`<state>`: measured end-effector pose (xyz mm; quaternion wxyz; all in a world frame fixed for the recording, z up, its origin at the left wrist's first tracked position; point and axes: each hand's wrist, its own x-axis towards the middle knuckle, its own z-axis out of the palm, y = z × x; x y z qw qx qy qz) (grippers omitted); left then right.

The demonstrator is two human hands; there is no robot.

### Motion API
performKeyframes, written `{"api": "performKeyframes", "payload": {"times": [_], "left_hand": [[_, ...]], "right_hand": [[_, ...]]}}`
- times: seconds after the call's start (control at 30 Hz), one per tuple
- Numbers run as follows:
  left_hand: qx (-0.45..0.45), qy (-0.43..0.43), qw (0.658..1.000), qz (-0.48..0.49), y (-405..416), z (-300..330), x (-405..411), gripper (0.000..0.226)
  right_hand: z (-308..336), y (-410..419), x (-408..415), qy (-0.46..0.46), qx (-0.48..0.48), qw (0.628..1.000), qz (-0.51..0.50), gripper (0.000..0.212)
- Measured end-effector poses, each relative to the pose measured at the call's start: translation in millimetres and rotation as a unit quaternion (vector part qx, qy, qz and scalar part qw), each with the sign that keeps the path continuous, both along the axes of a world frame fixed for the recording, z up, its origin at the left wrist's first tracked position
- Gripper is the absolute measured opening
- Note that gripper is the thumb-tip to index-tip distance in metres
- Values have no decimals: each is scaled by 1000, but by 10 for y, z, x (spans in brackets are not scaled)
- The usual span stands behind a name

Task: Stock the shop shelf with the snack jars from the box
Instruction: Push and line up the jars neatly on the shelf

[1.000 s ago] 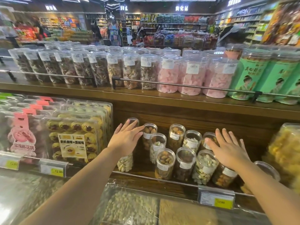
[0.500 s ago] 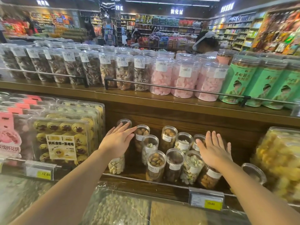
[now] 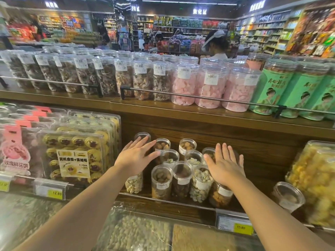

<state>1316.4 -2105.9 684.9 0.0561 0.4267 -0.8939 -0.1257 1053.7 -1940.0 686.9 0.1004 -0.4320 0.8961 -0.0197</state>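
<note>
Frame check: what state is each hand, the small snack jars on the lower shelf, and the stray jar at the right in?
left hand: open, fingers straight, over the left jars.
right hand: open, fingers spread, over the right jars.
small snack jars: upright, lidded, clustered behind the rail.
stray jar: tilted, apart from the cluster.

Both hands reach flat-fingered into a cluster of small clear plastic snack jars [image 3: 181, 178] standing on the lower wooden shelf [image 3: 163, 203]. The left grip [image 3: 136, 156] lies over the jars at the cluster's left edge, fingers straight. The right grip [image 3: 225, 164] rests on the jars at its right edge, fingers spread. Left of the left grip stand clear plastic pastry boxes [image 3: 76, 154]. Above both grips, tall clear jars of pink sweets [image 3: 210, 87] line the upper shelf.
</note>
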Motion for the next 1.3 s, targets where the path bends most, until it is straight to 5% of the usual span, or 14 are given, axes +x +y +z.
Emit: {"api": "performKeyframes", "payload": {"times": [0.2, 0.63, 0.83, 1.3], "left_hand": [[10, -17, 1000, 3, -23, -9, -11, 91], [0, -8, 1000, -4, -35, -47, 19, 54], [-2, -12, 1000, -11, -34, -43, 17, 73], [-79, 122, 986, -75, -19, -119, 75, 30]], "right_hand": [[-8, -133, 176, -1, -1, 1000, 8, 77], [-3, -171, 225, 1, -4, 1000, 17, 75], [-4, -171, 219, 6, -4, 1000, 19, 75], [-17, -164, 214, 14, -17, 999, 24, 75]]}}
